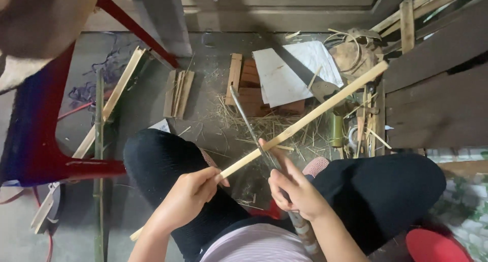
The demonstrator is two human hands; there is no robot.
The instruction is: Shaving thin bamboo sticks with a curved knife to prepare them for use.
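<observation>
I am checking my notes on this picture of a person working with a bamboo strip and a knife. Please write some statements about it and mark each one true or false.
1. The left hand grips the long bamboo strip. True.
2. The right hand holds a hammer. False: it holds a knife with a long thin blade.
3. The knife blade crosses the bamboo strip. True.
4. The white sheet lies on the person's lap. False: it lies on the floor ahead, partly over wooden blocks.
5. A red chair stands at the person's left side. True.
</observation>
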